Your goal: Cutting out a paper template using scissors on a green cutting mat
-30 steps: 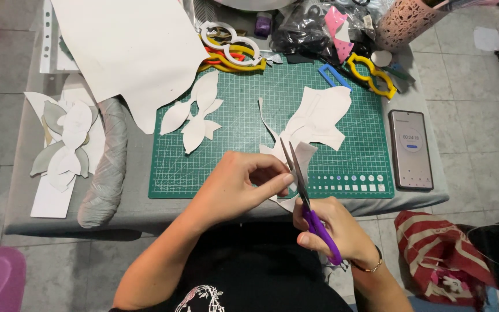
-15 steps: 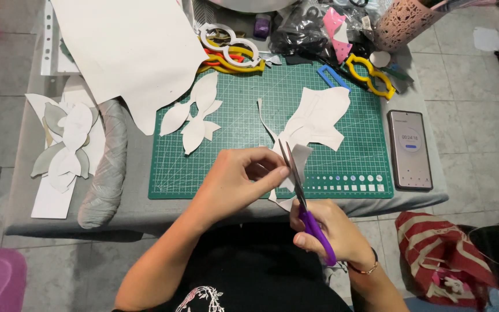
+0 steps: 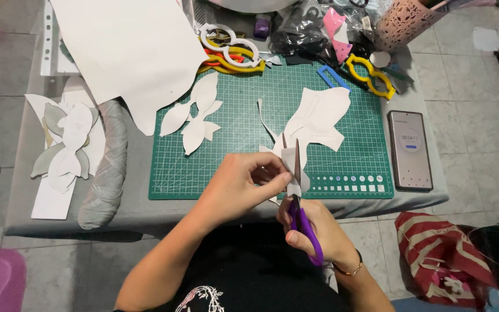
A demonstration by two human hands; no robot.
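The left hand (image 3: 244, 182) pinches a small white paper piece (image 3: 289, 160) just above the desk's (image 3: 145, 211) near edge, while the right hand (image 3: 313, 231), directly below, grips purple-handled scissors (image 3: 298, 196) pointing straight up into it.

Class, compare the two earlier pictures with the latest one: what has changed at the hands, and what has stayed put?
The scissors have swung from a leftward tilt to nearly upright in the right hand, blades open around the paper piece. The left hand still pinches that piece. The green cutting mat, cut-outs and phone have not moved.
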